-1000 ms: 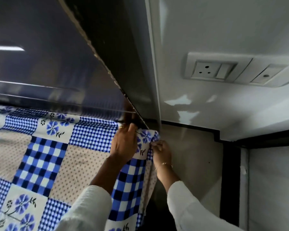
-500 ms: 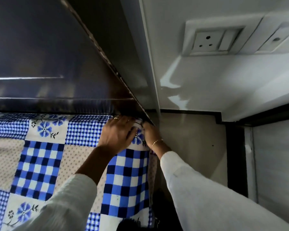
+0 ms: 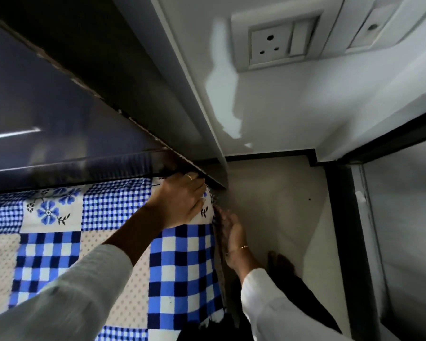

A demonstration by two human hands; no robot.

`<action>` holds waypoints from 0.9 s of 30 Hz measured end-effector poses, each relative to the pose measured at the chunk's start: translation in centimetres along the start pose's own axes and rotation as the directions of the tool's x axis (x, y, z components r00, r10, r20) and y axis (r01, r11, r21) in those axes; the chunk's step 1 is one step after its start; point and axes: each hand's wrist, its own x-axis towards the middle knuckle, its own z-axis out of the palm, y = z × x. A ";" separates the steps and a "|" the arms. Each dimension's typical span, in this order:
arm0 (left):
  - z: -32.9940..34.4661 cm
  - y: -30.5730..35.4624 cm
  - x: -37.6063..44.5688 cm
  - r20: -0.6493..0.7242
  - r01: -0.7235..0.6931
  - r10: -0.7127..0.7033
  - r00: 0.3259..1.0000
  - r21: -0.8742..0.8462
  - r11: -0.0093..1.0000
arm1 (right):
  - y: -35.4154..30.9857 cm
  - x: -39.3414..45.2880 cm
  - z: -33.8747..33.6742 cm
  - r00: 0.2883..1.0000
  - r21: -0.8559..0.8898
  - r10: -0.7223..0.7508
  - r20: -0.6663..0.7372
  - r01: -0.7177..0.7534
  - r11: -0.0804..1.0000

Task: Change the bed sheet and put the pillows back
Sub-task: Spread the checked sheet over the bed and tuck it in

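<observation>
Nearest the camera, two white sleeves [image 3: 67, 291] reach toward the corner of the bed, where the blue-and-white patchwork bed sheet [image 3: 182, 262] lies spread over the mattress. Just beside that corner, the right hand [image 3: 231, 232] lies flat against the sheet's hanging side edge, fingers fairly straight, a thin bracelet at the wrist. On top of the corner, the left hand [image 3: 180, 203] presses the sheet down, its fingertips tucked toward the dark headboard [image 3: 59, 124]; whether they pinch cloth I cannot tell. Beyond the corner, the floor [image 3: 276, 193] meets a wall bearing a socket plate [image 3: 276, 43].
</observation>
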 end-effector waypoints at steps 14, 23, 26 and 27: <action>-0.9 3.4 7.1 0.591 0.086 -0.065 0.804 -0.007 0.996 | -1.2 2.1 1.7 1.000 -0.043 0.011 0.014 -0.010 0.999; -0.5 4.2 7.5 0.692 -0.214 -0.094 0.716 0.345 0.914 | -2.2 2.5 2.7 1.000 -0.231 -0.007 -0.023 0.001 0.973; 0.6 4.0 7.5 0.625 -0.098 -0.101 0.774 0.275 0.956 | -1.9 2.3 2.6 0.996 -0.257 -0.011 -0.087 -0.012 0.966; 1.0 4.0 7.6 0.602 -0.057 -0.093 0.793 0.225 0.973 | -2.1 2.2 2.3 0.995 -0.280 0.006 -0.103 -0.035 0.959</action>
